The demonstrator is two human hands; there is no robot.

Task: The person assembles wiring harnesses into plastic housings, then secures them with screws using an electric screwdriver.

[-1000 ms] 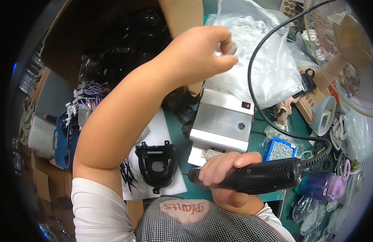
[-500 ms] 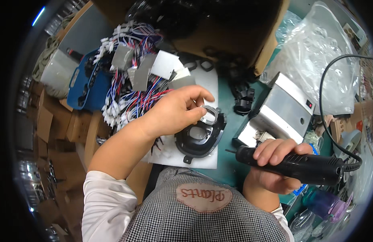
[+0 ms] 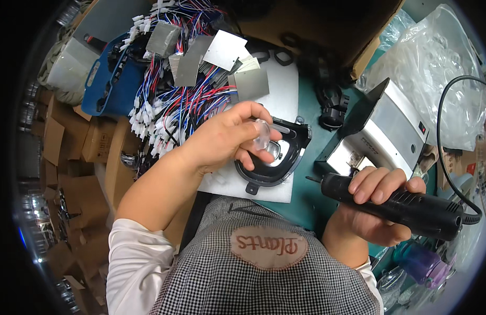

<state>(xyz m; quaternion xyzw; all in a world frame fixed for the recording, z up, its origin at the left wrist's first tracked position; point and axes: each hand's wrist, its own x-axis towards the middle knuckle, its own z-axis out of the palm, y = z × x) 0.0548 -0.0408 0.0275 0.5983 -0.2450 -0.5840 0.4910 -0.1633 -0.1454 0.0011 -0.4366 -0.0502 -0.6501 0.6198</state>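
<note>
My left hand is closed, pinching a small round clear plastic lens between thumb and fingers. It hovers over the near-left side of a black oval plastic housing, partly covering it. An oval opening with a bright part inside shows in the housing. Beneath lies a white foam sheet. On the right, my right hand wraps round a black corded electric screwdriver. Its bit points left, in the air between the housing and a silver box-shaped machine.
The silver machine with a small red display stands on the green table. Bundled wires and metal plates lie far left, near a blue bin. Black clips, a cardboard box and a clear bag are beyond.
My left hand has lifted the clear lens away from the housing and turned it, uncovering more of the opening. My right hand keeps holding the screwdriver. The whole view has shifted slightly.
</note>
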